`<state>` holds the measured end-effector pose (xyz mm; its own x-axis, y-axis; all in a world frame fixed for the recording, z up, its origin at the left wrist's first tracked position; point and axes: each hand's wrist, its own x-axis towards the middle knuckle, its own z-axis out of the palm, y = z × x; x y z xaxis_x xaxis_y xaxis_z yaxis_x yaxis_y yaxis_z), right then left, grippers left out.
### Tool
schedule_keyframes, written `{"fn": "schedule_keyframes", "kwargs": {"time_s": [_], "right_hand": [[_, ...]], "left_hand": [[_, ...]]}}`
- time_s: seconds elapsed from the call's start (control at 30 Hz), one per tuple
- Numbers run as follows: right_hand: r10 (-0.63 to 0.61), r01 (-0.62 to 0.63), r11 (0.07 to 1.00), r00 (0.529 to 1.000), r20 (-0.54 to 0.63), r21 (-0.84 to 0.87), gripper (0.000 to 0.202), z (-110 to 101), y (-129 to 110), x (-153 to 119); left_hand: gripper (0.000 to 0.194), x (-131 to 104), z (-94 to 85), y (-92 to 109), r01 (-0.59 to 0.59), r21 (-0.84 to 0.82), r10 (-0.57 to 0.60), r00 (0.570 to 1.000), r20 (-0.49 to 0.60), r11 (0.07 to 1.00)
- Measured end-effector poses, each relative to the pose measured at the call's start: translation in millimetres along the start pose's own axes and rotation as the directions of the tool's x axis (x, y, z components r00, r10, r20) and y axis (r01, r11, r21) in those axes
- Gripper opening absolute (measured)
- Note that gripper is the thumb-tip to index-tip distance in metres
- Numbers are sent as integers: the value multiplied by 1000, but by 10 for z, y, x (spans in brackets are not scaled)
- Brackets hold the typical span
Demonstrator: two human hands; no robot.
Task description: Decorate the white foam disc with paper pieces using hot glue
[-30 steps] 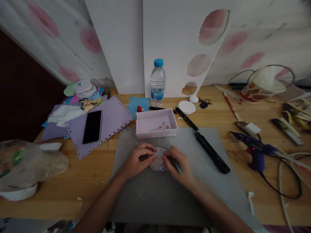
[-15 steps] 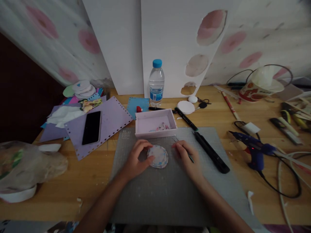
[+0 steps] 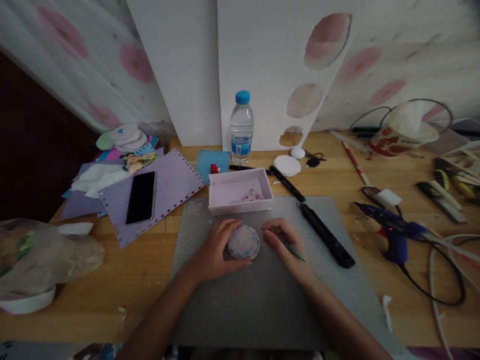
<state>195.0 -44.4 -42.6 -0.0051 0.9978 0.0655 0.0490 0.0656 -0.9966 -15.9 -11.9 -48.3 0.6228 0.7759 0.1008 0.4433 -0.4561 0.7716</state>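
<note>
A round whitish piece with blue and pink patches [image 3: 243, 242] lies on the grey cutting mat [image 3: 240, 305]. Around its left edge curve the fingers and thumb of my left hand [image 3: 216, 251], holding it. Just right of the piece, my right hand [image 3: 285, 244] is closed on a thin green tool [image 3: 292, 250], perhaps tweezers; its tip near my fingertips is hard to make out. Behind both hands stands a pale pink open box [image 3: 240, 205] with small pink and white scraps [image 3: 252, 195] inside.
A black cutter [image 3: 326, 235] lies right of my right hand, with a blue glue gun [image 3: 395, 230] and its cable beyond. A water bottle [image 3: 241, 130] stands behind the box. At left are a phone [image 3: 141, 197], purple paper [image 3: 176, 175] and a plastic bag [image 3: 48, 255].
My left thumb has moved off the top of the round piece to its lower edge. My right hand has turned, and more of the green tool shows.
</note>
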Motion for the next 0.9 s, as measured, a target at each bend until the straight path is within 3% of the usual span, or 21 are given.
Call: {"fn": "schedule_keyframes", "kwargs": {"time_s": [0.13, 0.2, 0.5, 0.77, 0.9], "right_hand": [[20, -18, 1000, 997, 77, -25, 10, 20, -4, -18], [43, -41, 999, 995, 89, -24, 12, 36, -1, -24], [66, -53, 990, 993, 98, -134, 16, 51, 50, -28], [-191, 201, 951, 979, 66, -235, 9, 50, 3, 33], [-145, 149, 957, 989, 35, -248, 8, 58, -14, 27]], "left_hand": [[47, 7, 4, -21, 2, -63, -6, 998, -62, 998], [42, 11, 8, -36, 3, -74, -9, 997, -77, 997], [46, 8, 20, -60, -34, -52, 27, 992, -122, 998], [46, -3, 16, -51, -30, -47, 25, 994, -104, 998], [46, -5, 11, -47, -42, -36, 38, 993, -107, 998]]}}
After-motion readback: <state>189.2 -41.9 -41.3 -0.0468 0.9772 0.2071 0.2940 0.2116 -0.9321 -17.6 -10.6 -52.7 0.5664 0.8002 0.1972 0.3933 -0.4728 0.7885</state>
